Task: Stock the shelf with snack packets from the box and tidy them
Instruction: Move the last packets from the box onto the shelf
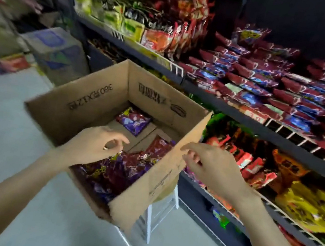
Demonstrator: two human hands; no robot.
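We see the cardboard box (101, 100) open on a white stool (161, 214) beside the shelf (242, 122). Snack packets (127, 166), purple and red, lie inside. Left hand (98, 144) hovers over them, fingers loosely curled, holding nothing. Right hand (212, 164) sits at the box's right flap, fingers relaxed; contact unclear. Shelf rows already hold packets.

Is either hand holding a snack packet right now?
No. The left hand and right hand hover with loosely curled fingers over the box, both holding nothing; packets lie inside.
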